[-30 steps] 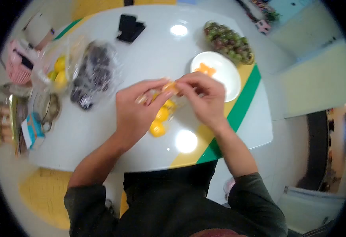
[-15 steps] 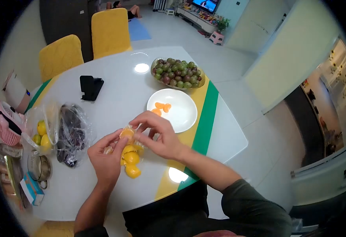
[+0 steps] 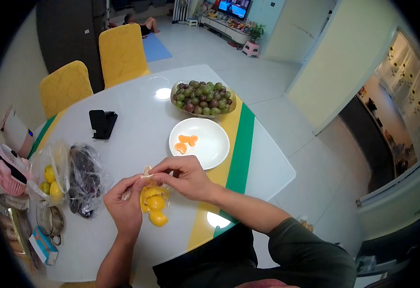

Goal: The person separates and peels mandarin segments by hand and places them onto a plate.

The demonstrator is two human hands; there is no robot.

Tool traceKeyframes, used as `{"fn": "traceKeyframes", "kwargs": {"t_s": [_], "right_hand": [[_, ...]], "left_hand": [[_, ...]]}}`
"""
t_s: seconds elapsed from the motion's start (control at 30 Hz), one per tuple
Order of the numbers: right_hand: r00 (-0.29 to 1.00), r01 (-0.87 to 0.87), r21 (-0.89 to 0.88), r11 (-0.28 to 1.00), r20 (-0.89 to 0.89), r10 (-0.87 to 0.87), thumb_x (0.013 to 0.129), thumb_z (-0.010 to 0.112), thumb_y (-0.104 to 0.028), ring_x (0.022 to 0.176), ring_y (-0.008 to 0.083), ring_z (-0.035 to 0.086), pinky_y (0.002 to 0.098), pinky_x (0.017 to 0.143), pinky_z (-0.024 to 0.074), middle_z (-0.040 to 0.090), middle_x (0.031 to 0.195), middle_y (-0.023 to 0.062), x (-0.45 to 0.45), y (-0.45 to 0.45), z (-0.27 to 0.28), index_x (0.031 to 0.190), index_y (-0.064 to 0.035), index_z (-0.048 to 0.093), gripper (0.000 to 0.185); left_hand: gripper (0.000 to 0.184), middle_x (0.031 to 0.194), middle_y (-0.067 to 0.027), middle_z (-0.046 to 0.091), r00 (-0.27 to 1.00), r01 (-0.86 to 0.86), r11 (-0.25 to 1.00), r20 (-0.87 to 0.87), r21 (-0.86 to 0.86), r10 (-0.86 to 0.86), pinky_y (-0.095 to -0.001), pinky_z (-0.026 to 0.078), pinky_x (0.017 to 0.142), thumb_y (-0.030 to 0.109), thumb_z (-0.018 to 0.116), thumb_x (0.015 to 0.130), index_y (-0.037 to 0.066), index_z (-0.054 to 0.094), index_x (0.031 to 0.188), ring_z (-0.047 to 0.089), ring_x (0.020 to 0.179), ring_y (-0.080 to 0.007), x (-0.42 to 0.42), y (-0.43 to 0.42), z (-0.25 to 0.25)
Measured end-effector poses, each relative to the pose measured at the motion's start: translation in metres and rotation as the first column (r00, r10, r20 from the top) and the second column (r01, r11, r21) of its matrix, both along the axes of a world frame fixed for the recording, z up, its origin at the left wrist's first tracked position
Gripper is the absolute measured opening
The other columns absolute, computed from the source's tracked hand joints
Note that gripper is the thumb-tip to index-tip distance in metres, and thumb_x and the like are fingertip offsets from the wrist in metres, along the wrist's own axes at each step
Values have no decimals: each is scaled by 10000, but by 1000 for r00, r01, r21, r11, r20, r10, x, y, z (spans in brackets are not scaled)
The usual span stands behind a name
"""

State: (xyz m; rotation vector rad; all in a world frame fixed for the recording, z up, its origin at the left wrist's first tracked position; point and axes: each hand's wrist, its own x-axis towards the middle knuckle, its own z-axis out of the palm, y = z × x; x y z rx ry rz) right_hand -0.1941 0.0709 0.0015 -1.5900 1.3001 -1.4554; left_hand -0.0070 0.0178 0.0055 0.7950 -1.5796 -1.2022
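Over the table, my left hand and my right hand meet with their fingertips pinched on a mandarin segment. Its pale, stringy side shows; the fingers cover most of it. Another whitish bit peeks out between the fingers of my left hand, too hidden to name. Just below lie yellow-orange pieces of mandarin peel. Beyond my right hand is a white plate with several peeled mandarin segments on its left side.
A basket of grapes stands behind the plate. To the left are a black stand, plastic bags with yellow-green fruit and dark contents, a pink fan, a glass cup and a small box. A person lies on a blue mat.
The view has tilted, so the table sits lower in the picture. My fingers have turned the segment from its orange face to a pale edge and drawn closer together around it.
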Motion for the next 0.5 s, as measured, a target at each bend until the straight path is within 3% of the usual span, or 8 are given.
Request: {"fn": "traceKeyframes", "kwargs": {"t_s": [0.17, 0.27, 0.37, 0.5], "right_hand": [[998, 9, 9, 1000, 65, -10, 953, 726, -109, 760, 91, 700, 209, 644, 545, 757, 912, 65, 2, 0, 0, 1050, -13, 758, 140], [997, 17, 27, 999, 79, -19, 947, 732, -109, 745, 92, 701, 210, 639, 542, 756, 901, 65, 2, -1, 0, 1037, -12, 760, 135], [1000, -3, 14, 1000, 11, 3, 944, 736, -114, 745, 91, 703, 208, 624, 529, 755, 882, 61, 1, 0, 2, 1019, -14, 762, 127], [1000, -15, -5, 1000, -27, 15, 945, 734, -119, 743, 89, 705, 207, 606, 513, 753, 853, 54, 2, 0, 0, 996, -19, 765, 116]], "left_hand": [[108, 907, -80, 728, 999, -41, 998, -6, -53, 41, -248, 528, 804, 15, 707, 947, -61, 733, 1020, 674, 849, -123, 4, -4, -7], [120, 945, -57, 709, 995, -96, 993, -25, -69, 95, -221, 505, 755, 13, 722, 932, -47, 729, 1035, 623, 761, -90, -3, -2, -3], [137, 967, -40, 685, 1000, 7, 1000, -2, -24, -7, -197, 454, 681, 17, 749, 905, -29, 738, 1033, 529, 691, -56, -5, 7, 5], [151, 947, -31, 667, 993, 48, 988, 114, -145, -31, -197, 395, 624, -2, 755, 883, -8, 746, 1034, 461, 682, -43, -1, 2, 1]]}}
